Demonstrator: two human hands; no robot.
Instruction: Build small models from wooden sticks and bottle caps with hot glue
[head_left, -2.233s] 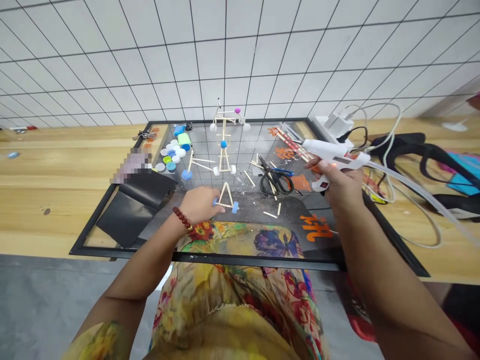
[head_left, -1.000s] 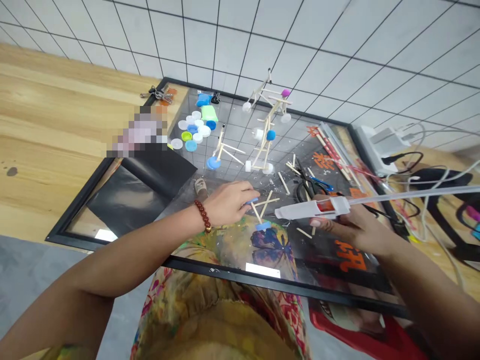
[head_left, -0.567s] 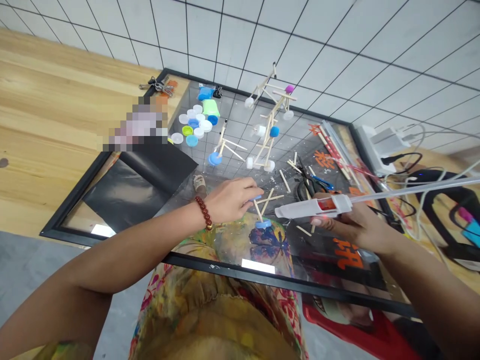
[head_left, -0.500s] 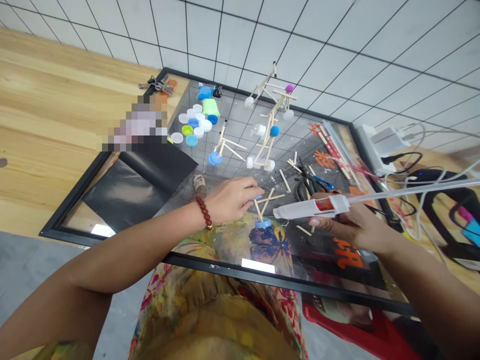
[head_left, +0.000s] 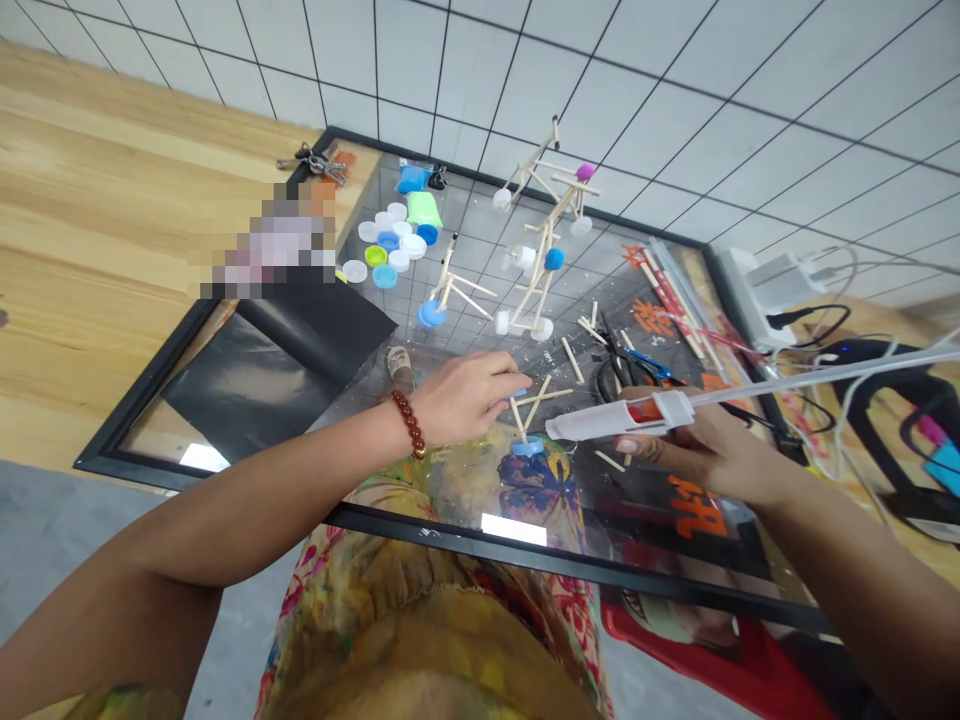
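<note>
My left hand (head_left: pixel 472 395), with a beaded bracelet at the wrist, pinches a small blue bottle cap (head_left: pixel 519 393). That cap touches a little frame of crossed wooden sticks (head_left: pixel 534 404), which has another blue cap (head_left: pixel 527 447) at its lower end. To the right, my right hand (head_left: pixel 675 445) is wrapped round a white glue gun (head_left: pixel 622 417) with a clear glue stick (head_left: pixel 810 382) out of its back. The gun's tip points left, just short of the stick frame. Part of the upper cap is hidden by my fingers.
Behind my hands stand finished stick bicycles (head_left: pixel 544 250) and a smaller stick model (head_left: pixel 450 290). Loose bottle caps (head_left: pixel 386 240) lie at back left, black sheets (head_left: pixel 262 370) at left. Scissors (head_left: pixel 611 370) and cut sticks lie near the gun; a power strip (head_left: pixel 739 295) is at right.
The view has shifted very slightly. Both hands, the glue gun and the stick frame keep nearly the same positions.
</note>
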